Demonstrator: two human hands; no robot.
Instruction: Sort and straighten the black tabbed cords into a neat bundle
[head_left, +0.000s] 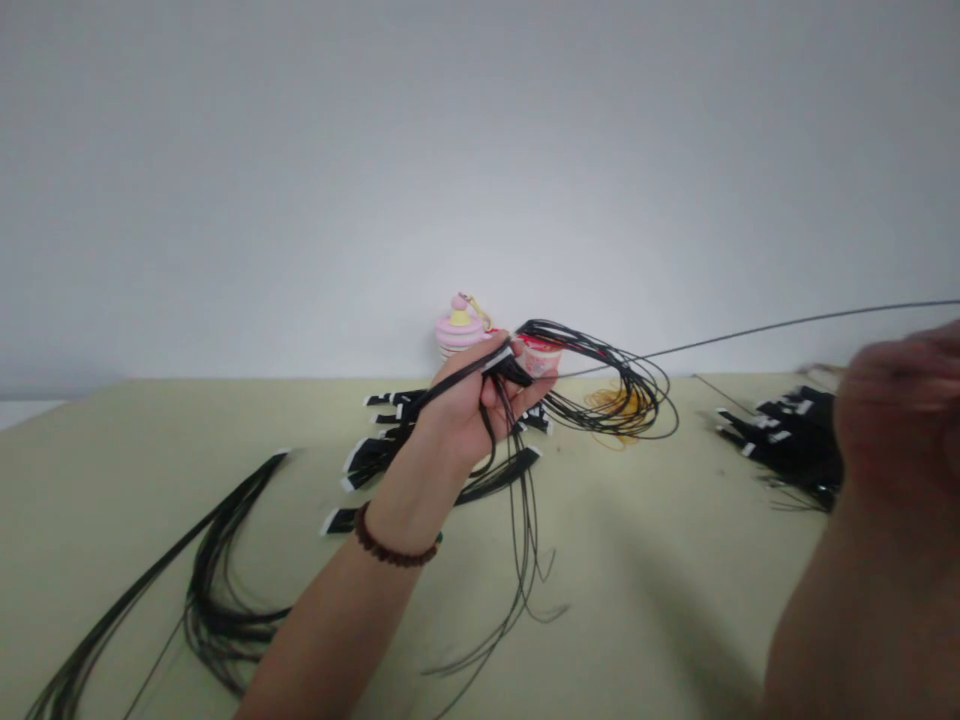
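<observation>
Pale green tabletop (637, 560) fills the foreground under a plain grey wall, with loose black cords (217, 600) fanned at its near left. Above the middle, the left hand (472, 405) grips a looped bundle of black cords (600, 385), tails hanging to the table. One single cord (750, 332) stretches taut from there to the blurred right hand (896, 420), seemingly pinching it; behind lie black tags (787, 430), yellow rubber bands (619, 403) and a pink toy (459, 325).
</observation>
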